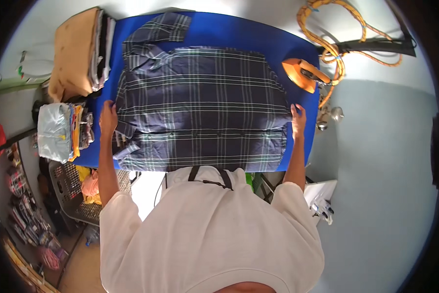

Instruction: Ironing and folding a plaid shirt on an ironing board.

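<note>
A dark plaid button-up shirt (205, 99) lies spread sideways on a blue-covered table (248, 29), its collar towards the left and its hem towards the right. One sleeve is bent at the top left. My left hand (109, 116) is at the collar end, fingers curled at the cloth's edge; whether they pinch it is unclear. At the hem, my right hand (297, 116) has thumb and fingertips close to the cloth's right edge, and its hold is also unclear. An orange iron (302, 75) rests on the blue cover beyond my right hand.
Folded clothes (54, 132) are stacked at the left edge, with a tan folded pile (75, 51) behind them. A coiled orange cord (336, 55) hangs at the back right beside the iron. Below the table's left side is a grey perforated basket (64, 186) holding cloth.
</note>
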A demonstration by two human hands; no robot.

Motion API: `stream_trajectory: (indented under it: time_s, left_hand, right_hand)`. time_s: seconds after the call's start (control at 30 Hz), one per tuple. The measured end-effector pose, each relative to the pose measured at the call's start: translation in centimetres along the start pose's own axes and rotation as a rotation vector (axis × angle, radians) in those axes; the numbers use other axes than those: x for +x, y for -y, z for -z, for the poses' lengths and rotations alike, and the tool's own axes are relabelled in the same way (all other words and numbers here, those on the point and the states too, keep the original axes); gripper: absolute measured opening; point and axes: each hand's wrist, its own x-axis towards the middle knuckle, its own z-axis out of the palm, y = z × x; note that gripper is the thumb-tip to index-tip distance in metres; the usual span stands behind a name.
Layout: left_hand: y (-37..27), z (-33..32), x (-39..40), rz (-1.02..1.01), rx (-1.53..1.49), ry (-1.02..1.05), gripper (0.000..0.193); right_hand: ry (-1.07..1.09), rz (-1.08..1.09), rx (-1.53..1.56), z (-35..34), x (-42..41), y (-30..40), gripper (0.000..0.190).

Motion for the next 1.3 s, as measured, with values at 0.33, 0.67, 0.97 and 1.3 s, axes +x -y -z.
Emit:
stream_trajectory:
  time_s: [0.33, 0.67, 0.97, 1.3]
  left_hand:
    - [-11.9, -4.5, -1.7, -0.615, 0.039, 0.240, 0.056]
    - [-10.7, -5.2, -1.2, -0.540, 0.135, 0.237, 0.066]
    - [-9.6, -3.2, -0.7, -0.450, 0.225, 0.153, 0.086]
    - [-7.5, -0.1, -3.0, -0.240, 0.092, -0.223, 0.045]
  right_hand:
    - [0.024, 0.118, 0.180, -0.6, -2.6, 1.1, 0.045]
    - [0.087, 0.190, -0.251, 0.8, -2.1, -0.2, 0.049]
    - [0.252, -0.013, -0.230, 0.0, -2.6, -1.9, 0.059]
    - [0.049, 0.031, 0.140, 4.1, -7.6, -1.2, 0.060]
